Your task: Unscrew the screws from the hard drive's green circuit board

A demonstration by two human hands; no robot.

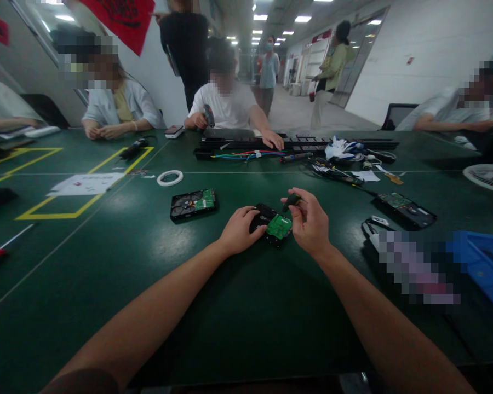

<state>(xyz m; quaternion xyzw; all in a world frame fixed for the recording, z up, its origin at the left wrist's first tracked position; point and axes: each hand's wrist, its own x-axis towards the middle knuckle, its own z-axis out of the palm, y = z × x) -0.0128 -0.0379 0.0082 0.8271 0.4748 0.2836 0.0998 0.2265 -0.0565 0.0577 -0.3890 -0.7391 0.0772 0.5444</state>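
1. The left hand (pixel 244 229) is reaching in from the near left, palm down, thumb and fingers spread over the hard drive (pixel 273 223); the right hand (pixel 312 223) is pinching a dark tool (pixel 291 202) above it.
2. Left fingers are hiding the drive's left end; the tool's tip is escaping clear view.
3. The drive is lying mid-table, long axis running far-left to near-right, green board (pixel 280 226) rightward.

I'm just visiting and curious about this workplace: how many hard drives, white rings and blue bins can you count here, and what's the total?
Hard drives: 3 (left drive, middle drive, right drive)
White rings: 1 (white ring)
Blue bins: 1 (blue bin, partly out of frame)
Total: 5
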